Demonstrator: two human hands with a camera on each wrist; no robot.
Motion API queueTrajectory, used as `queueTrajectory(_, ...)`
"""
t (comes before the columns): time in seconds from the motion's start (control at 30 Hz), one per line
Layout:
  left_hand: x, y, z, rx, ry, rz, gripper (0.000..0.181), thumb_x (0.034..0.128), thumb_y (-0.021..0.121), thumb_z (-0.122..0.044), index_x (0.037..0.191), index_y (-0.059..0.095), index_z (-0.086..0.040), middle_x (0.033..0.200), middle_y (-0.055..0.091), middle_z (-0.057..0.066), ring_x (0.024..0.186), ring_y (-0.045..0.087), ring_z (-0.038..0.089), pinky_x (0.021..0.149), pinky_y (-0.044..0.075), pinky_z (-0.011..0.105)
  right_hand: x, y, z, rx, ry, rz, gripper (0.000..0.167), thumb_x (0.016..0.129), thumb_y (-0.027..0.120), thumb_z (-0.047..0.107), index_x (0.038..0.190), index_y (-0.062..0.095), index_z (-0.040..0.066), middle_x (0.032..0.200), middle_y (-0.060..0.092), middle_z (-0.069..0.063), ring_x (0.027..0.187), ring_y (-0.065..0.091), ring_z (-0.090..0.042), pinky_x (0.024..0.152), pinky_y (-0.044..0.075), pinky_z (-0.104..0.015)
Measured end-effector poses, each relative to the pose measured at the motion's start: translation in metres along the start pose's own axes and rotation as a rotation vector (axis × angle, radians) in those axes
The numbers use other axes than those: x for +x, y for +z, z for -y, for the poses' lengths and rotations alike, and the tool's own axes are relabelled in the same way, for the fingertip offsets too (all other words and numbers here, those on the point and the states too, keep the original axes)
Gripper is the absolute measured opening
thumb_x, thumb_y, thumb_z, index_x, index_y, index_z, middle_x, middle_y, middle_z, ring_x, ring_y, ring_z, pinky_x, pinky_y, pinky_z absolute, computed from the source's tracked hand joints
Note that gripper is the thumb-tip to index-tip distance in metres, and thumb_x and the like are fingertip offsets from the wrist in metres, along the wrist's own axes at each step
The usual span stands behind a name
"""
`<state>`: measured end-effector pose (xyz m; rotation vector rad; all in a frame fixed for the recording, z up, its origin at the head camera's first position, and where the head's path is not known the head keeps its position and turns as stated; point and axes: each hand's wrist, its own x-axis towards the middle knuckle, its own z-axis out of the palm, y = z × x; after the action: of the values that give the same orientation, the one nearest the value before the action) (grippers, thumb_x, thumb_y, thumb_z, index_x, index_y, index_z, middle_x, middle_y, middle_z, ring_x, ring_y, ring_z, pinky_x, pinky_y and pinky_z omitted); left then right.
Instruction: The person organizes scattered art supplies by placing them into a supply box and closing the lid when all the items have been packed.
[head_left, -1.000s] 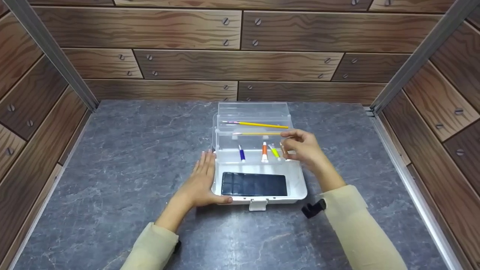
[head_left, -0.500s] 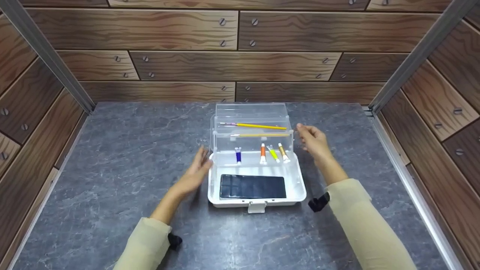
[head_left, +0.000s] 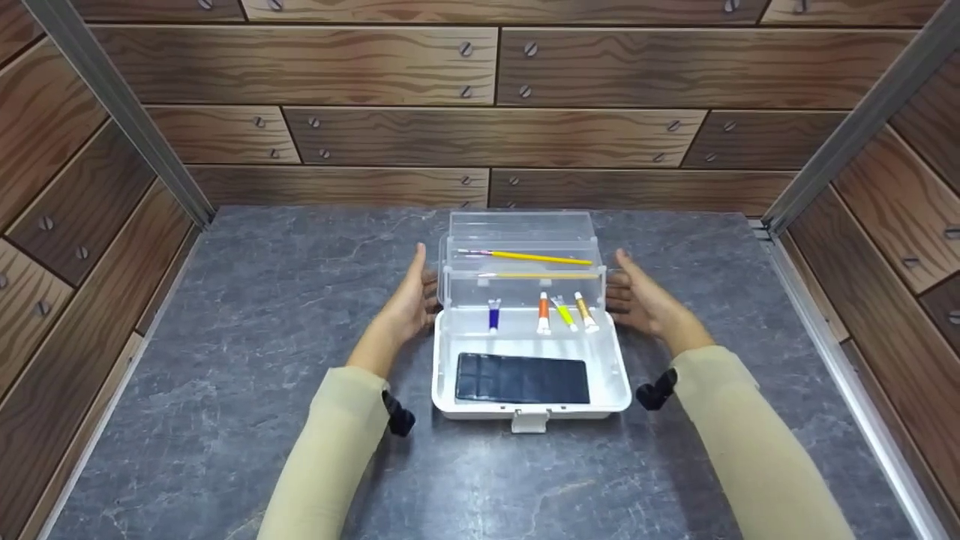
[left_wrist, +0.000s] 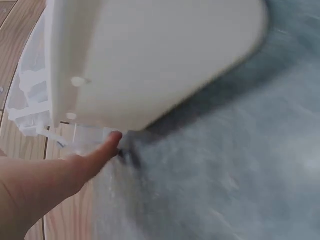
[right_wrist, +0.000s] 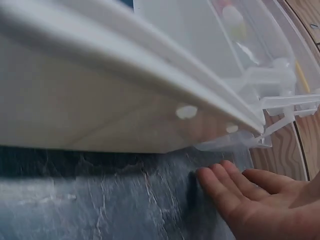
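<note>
A white plastic box (head_left: 442,375) with clear fold-out trays (head_left: 517,223) stands open on the grey table. Its base holds a black, phone-like slab (head_left: 523,379). In the lower tray are a purple paint tube (head_left: 493,316), an orange one (head_left: 544,311), a yellow one (head_left: 565,313) and a gold one (head_left: 585,311). Two yellow paintbrushes (head_left: 540,258) lie in the trays above. My left hand (head_left: 401,307) and right hand (head_left: 651,306) flank the box near its back, fingers extended, holding nothing. Whether the fingertips touch the trays I cannot tell.
A white latch (head_left: 529,421) hangs from the front of the box. Wood-patterned walls (head_left: 390,135) and metal frame posts (head_left: 124,112) enclose the marbled grey table (head_left: 300,255). A black wrist device (head_left: 399,415) sits at the left cuff, another (head_left: 657,390) at the right.
My right hand has left the gold tube in the tray and moved out to the box's right side. My left hand has come off the left rim and moved farther back.
</note>
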<state>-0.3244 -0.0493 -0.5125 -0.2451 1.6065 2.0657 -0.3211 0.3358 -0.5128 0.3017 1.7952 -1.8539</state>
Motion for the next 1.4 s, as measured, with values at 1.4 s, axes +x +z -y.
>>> queueTrajectory(1.4, 0.013, 0.009, -0.008, 0.039, 0.038, 0.044, 0.065, 0.0991, 0.045, -0.059, 0.136, 0.058, -0.008, 0.130, 0.065, 0.013, 0.117, 0.060, 0.026, 0.097, 0.049, 0.040, 0.002, 0.019, 0.005, 0.102, -0.138, -0.096, 0.062, 0.099, 0.046, 0.058, 0.136, 0.045, 0.010, 0.109, 0.065, 0.001, 0.103, 0.062, -0.015, 0.091, 0.051, -0.031)
